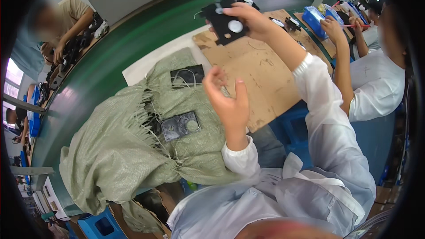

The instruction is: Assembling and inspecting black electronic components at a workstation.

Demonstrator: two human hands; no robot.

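A flat black plastic part [226,35] with a white round disc on it is held up in my right hand [252,17], over the far edge of the wooden board. Lower and nearer, my left hand [230,106] hovers with its fingers apart and nothing in them. It is beside a black plastic housing [190,79] that lies on a woven green-grey sack [110,128]. Closer to me on the same sack rests a second dark housing [175,133] with a round pale area.
A wooden board [261,75] lies right of the sack, on a green conveyor belt [133,40]. More black parts with white discs [246,1] sit beyond it. A co-worker [372,75] works at the right near a blue bin [315,21]; another person [66,22] works across the belt.
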